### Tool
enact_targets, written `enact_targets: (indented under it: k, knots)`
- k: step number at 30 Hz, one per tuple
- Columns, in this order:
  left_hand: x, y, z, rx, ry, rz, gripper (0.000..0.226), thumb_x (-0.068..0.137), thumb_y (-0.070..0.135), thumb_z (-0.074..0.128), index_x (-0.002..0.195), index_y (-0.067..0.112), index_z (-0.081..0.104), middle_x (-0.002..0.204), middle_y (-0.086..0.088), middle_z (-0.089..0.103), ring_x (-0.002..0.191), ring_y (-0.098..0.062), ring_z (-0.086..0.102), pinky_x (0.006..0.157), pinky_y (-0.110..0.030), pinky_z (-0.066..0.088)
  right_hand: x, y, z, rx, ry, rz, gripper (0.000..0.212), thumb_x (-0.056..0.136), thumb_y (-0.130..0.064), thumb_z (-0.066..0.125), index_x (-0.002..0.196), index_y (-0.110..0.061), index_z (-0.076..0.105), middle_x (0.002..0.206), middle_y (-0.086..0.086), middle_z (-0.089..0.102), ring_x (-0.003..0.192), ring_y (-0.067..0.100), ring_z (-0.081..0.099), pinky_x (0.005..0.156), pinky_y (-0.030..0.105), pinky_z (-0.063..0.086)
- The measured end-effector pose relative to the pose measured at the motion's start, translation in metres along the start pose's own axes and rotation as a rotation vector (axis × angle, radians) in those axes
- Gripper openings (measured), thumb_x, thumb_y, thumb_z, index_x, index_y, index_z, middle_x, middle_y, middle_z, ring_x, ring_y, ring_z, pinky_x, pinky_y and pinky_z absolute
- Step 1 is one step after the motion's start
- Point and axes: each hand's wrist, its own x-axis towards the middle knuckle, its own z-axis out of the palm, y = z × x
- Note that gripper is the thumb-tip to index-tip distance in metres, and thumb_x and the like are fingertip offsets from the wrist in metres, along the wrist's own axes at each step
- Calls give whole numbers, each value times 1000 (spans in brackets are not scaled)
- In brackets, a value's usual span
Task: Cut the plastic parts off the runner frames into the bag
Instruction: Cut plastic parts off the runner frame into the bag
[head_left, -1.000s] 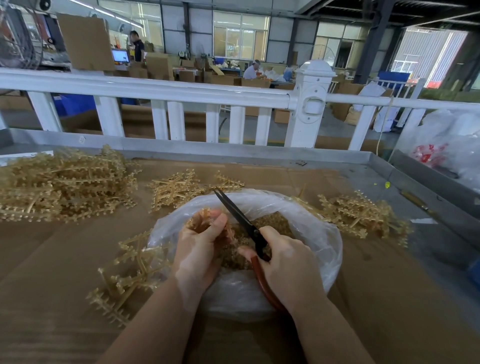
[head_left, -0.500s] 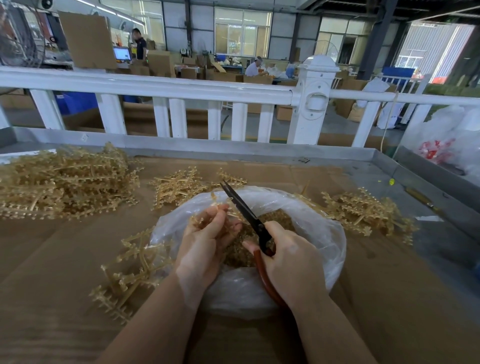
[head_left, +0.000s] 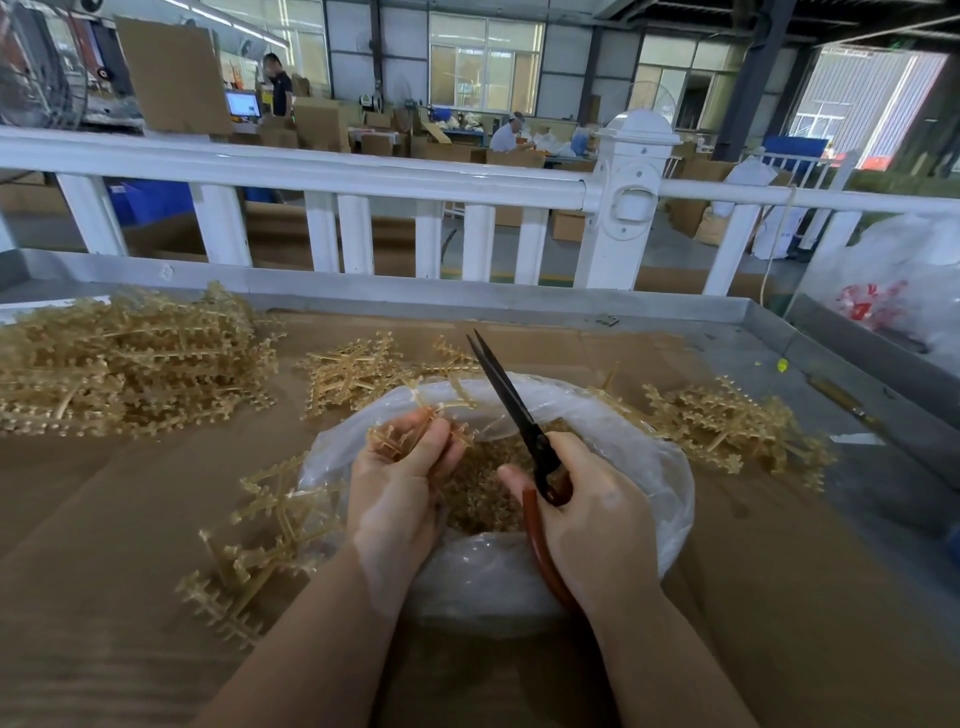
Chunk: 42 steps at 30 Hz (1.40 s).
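Observation:
A clear plastic bag lies open on the cardboard-covered table, with a heap of small tan cut parts inside it. Over the bag's left rim my left hand grips a tan runner frame between thumb and fingers. My right hand holds black scissors with red-brown handles, blades nearly together and pointing up and away, just right of the frame.
A big pile of runner frames lies at the left, smaller heaps behind the bag, at its right and front left. A metal table rim and white railing stand beyond. Another white bag sits far right.
My left hand has lifted the runner frame up and away over the bag's rim. The scissors have swung more upright and their blades have come together.

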Motion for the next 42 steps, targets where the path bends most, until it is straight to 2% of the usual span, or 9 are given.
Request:
enact_targets:
  k: [7,13,18,24,29,34,36,38,42]
  knots:
    - [-4,1,-1,-7,-82,24,11,87,0,59,89,10,60,65,-1,70,59,-10,67,57,-21,57,0,-1,1,-68,-151,-45,32,83,-55,57,92,-26,63,72,-12,61,68,6,57,62,20,47]
    - [-7,4,-1,-34,-110,19,25,69,-9,62,89,7,63,71,-5,73,67,-13,71,58,-18,56,0,-1,2,-63,-142,1,35,81,-58,54,95,-28,62,73,-15,59,69,2,53,61,7,35]
    - [-5,3,1,-68,-13,30,20,81,-8,61,93,8,63,75,-6,72,63,-12,70,56,-18,56,-1,-1,-2,-22,-122,-12,33,81,-56,59,97,-27,64,76,-10,63,73,6,58,66,22,48]
    - [-2,2,0,-84,38,54,16,81,-2,65,91,10,59,72,-4,70,60,-13,69,57,-20,58,0,-5,-7,54,-123,-68,35,82,-56,56,95,-25,65,76,-13,62,75,5,58,67,24,49]
    - [-1,3,-2,-102,51,48,18,82,-2,64,97,8,60,91,-12,69,75,-18,69,67,-23,58,-1,-4,-5,-34,-171,-83,38,81,-60,49,96,-29,64,78,-13,63,76,5,57,66,17,46]
    - [-3,4,0,-110,31,43,22,82,-2,63,102,5,62,88,-11,71,70,-15,71,68,-23,58,-2,-2,-4,-101,-207,-89,37,81,-59,54,100,-28,63,80,-13,63,75,5,55,65,4,30]
    - [-3,4,1,-107,66,44,17,82,-2,63,97,6,63,86,-11,71,67,-14,71,65,-22,58,-2,-2,-5,-67,-178,-107,37,81,-57,56,100,-27,64,81,-13,63,77,6,56,67,6,35]
    - [-3,4,2,-91,96,44,13,82,0,65,93,8,64,84,-10,71,65,-14,70,66,-23,58,-1,-2,-5,-5,-118,-136,38,82,-54,55,101,-23,65,84,-10,65,81,9,59,71,18,48]
    - [-3,4,3,-71,142,40,11,85,0,63,91,9,61,89,-11,69,66,-15,70,69,-28,58,-1,-3,-7,25,-70,-176,38,82,-50,59,103,-19,67,87,-6,66,85,12,61,75,25,52]
